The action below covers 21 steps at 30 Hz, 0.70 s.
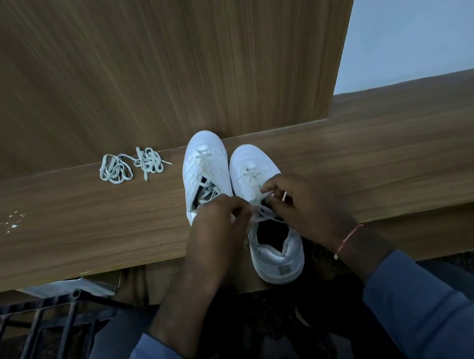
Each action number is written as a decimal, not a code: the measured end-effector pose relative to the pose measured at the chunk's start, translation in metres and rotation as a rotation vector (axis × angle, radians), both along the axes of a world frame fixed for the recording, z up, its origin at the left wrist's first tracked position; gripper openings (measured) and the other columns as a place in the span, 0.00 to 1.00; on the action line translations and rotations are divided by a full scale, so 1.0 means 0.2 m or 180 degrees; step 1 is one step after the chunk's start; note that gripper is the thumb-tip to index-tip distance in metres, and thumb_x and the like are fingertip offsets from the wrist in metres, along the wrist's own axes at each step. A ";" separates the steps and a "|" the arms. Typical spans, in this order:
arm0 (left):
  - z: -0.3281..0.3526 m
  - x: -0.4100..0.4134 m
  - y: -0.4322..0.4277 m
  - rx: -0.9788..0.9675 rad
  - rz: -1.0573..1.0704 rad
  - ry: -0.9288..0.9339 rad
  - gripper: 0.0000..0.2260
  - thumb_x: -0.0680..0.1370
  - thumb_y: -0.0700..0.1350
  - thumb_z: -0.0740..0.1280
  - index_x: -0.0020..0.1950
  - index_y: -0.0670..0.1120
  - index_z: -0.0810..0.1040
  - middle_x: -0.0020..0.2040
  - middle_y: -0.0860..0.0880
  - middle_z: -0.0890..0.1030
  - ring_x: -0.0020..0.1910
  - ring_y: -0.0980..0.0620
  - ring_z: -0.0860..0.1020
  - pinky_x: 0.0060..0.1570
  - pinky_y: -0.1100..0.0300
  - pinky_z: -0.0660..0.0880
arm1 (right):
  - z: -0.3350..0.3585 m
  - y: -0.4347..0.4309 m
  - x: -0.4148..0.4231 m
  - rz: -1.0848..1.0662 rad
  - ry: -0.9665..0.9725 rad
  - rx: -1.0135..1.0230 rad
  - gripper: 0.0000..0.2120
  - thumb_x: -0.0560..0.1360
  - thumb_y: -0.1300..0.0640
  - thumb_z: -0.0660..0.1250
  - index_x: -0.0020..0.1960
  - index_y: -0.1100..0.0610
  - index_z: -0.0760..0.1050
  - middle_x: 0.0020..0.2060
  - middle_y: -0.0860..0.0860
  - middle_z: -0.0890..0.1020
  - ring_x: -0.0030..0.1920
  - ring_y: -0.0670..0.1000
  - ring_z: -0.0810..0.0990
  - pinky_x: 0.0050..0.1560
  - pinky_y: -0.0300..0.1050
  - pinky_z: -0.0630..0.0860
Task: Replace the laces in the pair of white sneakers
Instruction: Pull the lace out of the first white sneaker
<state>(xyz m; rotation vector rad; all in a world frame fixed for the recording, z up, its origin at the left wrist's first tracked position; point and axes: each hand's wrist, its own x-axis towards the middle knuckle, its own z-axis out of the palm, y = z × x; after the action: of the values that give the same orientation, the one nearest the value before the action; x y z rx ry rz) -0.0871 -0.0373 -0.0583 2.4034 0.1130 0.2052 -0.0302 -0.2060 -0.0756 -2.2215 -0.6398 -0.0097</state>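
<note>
Black rack low at left, below tabletop edge. White specks on tabletop. Two loose lace piles side by side near back panel. Left shoe just right of piles, toe at panel, slack lace inside. Left hand over its heel, grip pinching lace. Right shoe just beside left shoe, nearer person. Right hand, grip pinching same lace above shoe opening. Red band on right wrist.
</note>
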 end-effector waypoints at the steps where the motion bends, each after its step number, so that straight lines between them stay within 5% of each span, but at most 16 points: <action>1: 0.02 -0.02 0.01 -0.0634 0.0264 -0.0150 0.07 0.78 0.46 0.67 0.41 0.50 0.81 0.35 0.54 0.81 0.31 0.59 0.77 0.33 0.62 0.71 | 0.00 -0.01 0.01 -0.0182 0.0069 0.0148 0.05 0.78 0.60 0.65 0.49 0.56 0.80 0.39 0.45 0.80 0.39 0.41 0.78 0.39 0.27 0.69; 3: 0.08 -0.03 0.06 -0.2241 0.0829 -0.0421 0.08 0.79 0.44 0.65 0.42 0.48 0.80 0.36 0.50 0.83 0.31 0.55 0.77 0.32 0.61 0.72 | 0.00 -0.05 0.04 -0.0786 0.0381 0.0513 0.05 0.78 0.59 0.65 0.46 0.55 0.80 0.37 0.45 0.82 0.37 0.42 0.79 0.38 0.34 0.74; 6: 0.14 -0.03 0.19 -0.4124 0.1215 -0.0639 0.08 0.79 0.44 0.62 0.41 0.47 0.77 0.41 0.49 0.83 0.43 0.50 0.80 0.45 0.56 0.76 | 0.03 -0.11 0.10 -0.1643 0.1410 0.1610 0.05 0.78 0.60 0.64 0.45 0.59 0.77 0.32 0.51 0.81 0.29 0.50 0.77 0.30 0.43 0.74; 8: 0.15 -0.02 0.26 -0.5082 0.1386 -0.0604 0.10 0.78 0.44 0.62 0.37 0.48 0.75 0.38 0.49 0.82 0.42 0.52 0.82 0.47 0.57 0.79 | 0.06 -0.15 0.12 -0.1926 0.1966 0.2455 0.06 0.79 0.58 0.62 0.45 0.58 0.75 0.27 0.51 0.78 0.23 0.48 0.74 0.25 0.40 0.72; 10: 0.14 -0.02 0.29 -0.5420 0.1574 -0.0604 0.12 0.76 0.44 0.62 0.33 0.50 0.74 0.31 0.51 0.78 0.31 0.56 0.78 0.37 0.61 0.78 | 0.07 -0.19 0.13 -0.2090 0.2250 0.3005 0.08 0.80 0.56 0.60 0.43 0.55 0.73 0.24 0.48 0.75 0.20 0.45 0.71 0.23 0.36 0.71; 12: 0.12 -0.02 0.30 -0.5012 0.1661 -0.0573 0.09 0.76 0.44 0.62 0.35 0.50 0.73 0.28 0.53 0.73 0.24 0.58 0.68 0.27 0.64 0.70 | 0.07 -0.21 0.13 -0.2199 0.2362 0.3236 0.10 0.80 0.56 0.58 0.40 0.54 0.72 0.21 0.46 0.74 0.20 0.44 0.71 0.23 0.35 0.70; 14: 0.10 -0.02 0.30 -0.3636 0.1805 -0.0610 0.01 0.77 0.44 0.65 0.45 0.48 0.75 0.32 0.52 0.73 0.25 0.58 0.67 0.28 0.62 0.67 | 0.06 -0.22 0.13 -0.2265 0.2402 0.3233 0.11 0.80 0.56 0.58 0.39 0.55 0.71 0.21 0.46 0.73 0.20 0.44 0.70 0.24 0.35 0.70; 18: 0.06 -0.04 0.21 -0.0254 0.1262 -0.1068 0.15 0.74 0.50 0.71 0.58 0.47 0.77 0.52 0.50 0.75 0.51 0.55 0.73 0.52 0.60 0.69 | 0.08 -0.18 0.09 -0.1889 0.2093 0.2415 0.07 0.77 0.64 0.59 0.43 0.60 0.73 0.30 0.55 0.78 0.23 0.47 0.74 0.25 0.40 0.72; 21: 0.02 -0.04 0.03 -0.0042 0.0256 -0.0759 0.14 0.75 0.48 0.71 0.59 0.50 0.77 0.54 0.56 0.73 0.51 0.59 0.72 0.49 0.65 0.68 | 0.07 -0.12 0.04 -0.1344 0.2033 0.2041 0.04 0.76 0.65 0.64 0.49 0.60 0.76 0.39 0.57 0.84 0.31 0.51 0.79 0.31 0.43 0.73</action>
<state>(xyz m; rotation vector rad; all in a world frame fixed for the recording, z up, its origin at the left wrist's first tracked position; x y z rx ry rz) -0.0950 -0.0322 -0.0544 2.3435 0.1004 0.5240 -0.0225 -0.2293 -0.0611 -1.5600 0.1789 0.2368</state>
